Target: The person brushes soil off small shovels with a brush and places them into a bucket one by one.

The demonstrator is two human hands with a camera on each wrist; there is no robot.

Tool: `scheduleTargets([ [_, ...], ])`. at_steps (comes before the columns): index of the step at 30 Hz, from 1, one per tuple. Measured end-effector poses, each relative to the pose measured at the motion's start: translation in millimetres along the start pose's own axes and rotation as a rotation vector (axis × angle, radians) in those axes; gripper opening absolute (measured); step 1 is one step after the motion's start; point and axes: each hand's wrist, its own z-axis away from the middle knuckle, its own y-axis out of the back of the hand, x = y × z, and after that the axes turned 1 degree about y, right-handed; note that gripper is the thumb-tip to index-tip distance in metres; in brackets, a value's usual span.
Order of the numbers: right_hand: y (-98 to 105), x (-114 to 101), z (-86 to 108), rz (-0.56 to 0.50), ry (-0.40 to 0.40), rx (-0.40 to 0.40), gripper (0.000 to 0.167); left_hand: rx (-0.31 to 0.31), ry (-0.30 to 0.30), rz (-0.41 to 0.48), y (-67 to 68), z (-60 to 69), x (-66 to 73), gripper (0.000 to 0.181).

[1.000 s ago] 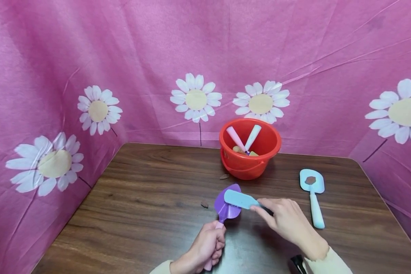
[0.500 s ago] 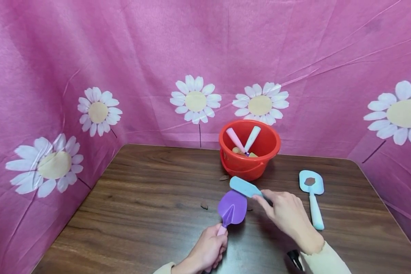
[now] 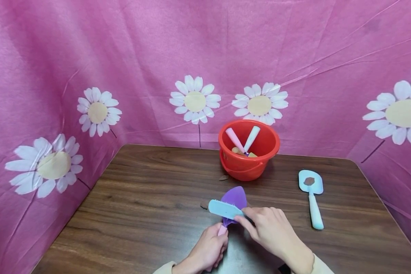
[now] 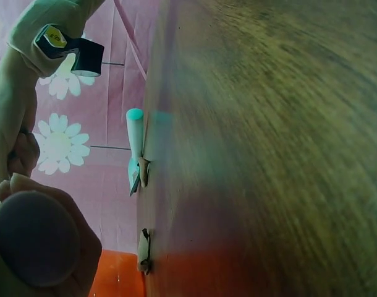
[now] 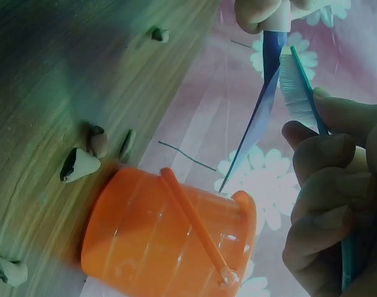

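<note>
My left hand point(image 3: 209, 247) grips the pink handle of a small purple shovel point(image 3: 238, 195), its blade raised above the table. With my right hand point(image 3: 274, 232) I hold a light blue brush point(image 3: 224, 209); it lies across the lower part of the blade, near the neck. In the right wrist view the white bristles point(image 5: 293, 90) of the brush face the shovel point(image 5: 272, 62) and meet it close to the handle. The handle's round end point(image 4: 35, 238) fills my left hand in the left wrist view. Part of the blade is hidden under the brush.
Behind the shovel stands a red bucket point(image 3: 244, 171) holding a pink-handled and a pale-handled tool. To the right lies a light blue shovel point(image 3: 316, 207) with a brown patch on its blade. Small brown pieces point(image 3: 224, 177) lie on the wooden table point(image 3: 140, 213). Pink cloth point(image 3: 150, 45) hangs behind.
The brush first slid to the blade's far edge, then came back toward me and left across its lower part. The purple shovel turned a little; my left hand stayed nearly in place.
</note>
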Motion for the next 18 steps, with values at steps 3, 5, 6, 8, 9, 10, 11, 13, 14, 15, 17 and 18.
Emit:
scheduleTargets([
  [3, 0, 0, 0.0, 0.001, -0.003, -0.006, 0.033, 0.004, -0.001, -0.003, -0.3, -0.1, -0.3, 0.012],
  [5, 0, 0, 0.0, -0.003, -0.002, -0.006, 0.031, -0.001, -0.001, 0.003, -0.2, 0.1, 0.1, 0.012],
  [6, 0, 1, -0.1, -0.007, -0.003, -0.003, 0.03, -0.005, -0.001, 0.005, -0.1, 0.2, 0.5, 0.012],
  [8, 0, 2, -0.2, -0.02, -0.007, 0.002, 0.028, -0.013, 0.003, 0.009, 0.1, 0.4, 1.4, 0.012],
  [9, 0, 3, -0.2, -0.03, -0.01, 0.005, 0.027, -0.015, 0.004, 0.011, 0.3, 0.6, 1.9, 0.012],
  [10, 0, 5, -0.3, -0.041, -0.014, 0.011, 0.025, -0.017, 0.006, 0.013, 0.4, 0.7, 2.6, 0.012],
  [11, 0, 6, -0.3, -0.049, -0.019, 0.017, 0.022, -0.019, 0.008, 0.014, 0.5, 0.9, 3.3, 0.011],
  [13, 0, 10, -0.7, -0.068, -0.037, 0.018, 0.019, -0.018, 0.006, 0.017, 0.4, 1.1, 3.8, 0.011],
  [14, 0, 12, -0.9, -0.08, -0.051, 0.013, 0.016, -0.017, 0.006, 0.017, 0.2, 1.3, 4.1, 0.011],
  [15, 0, 14, -1.2, -0.092, -0.072, 0.003, 0.012, -0.013, 0.003, 0.018, 0.0, 1.7, 4.5, 0.011],
  [17, 1, 20, -2.0, -0.113, -0.12, -0.02, 0.009, -0.005, 0.002, 0.009, -0.7, 2.0, 4.5, 0.012],
  [18, 1, 23, -2.5, -0.121, -0.143, -0.027, 0.01, -0.001, -0.002, 0.008, -1.0, 2.1, 4.1, 0.012],
])
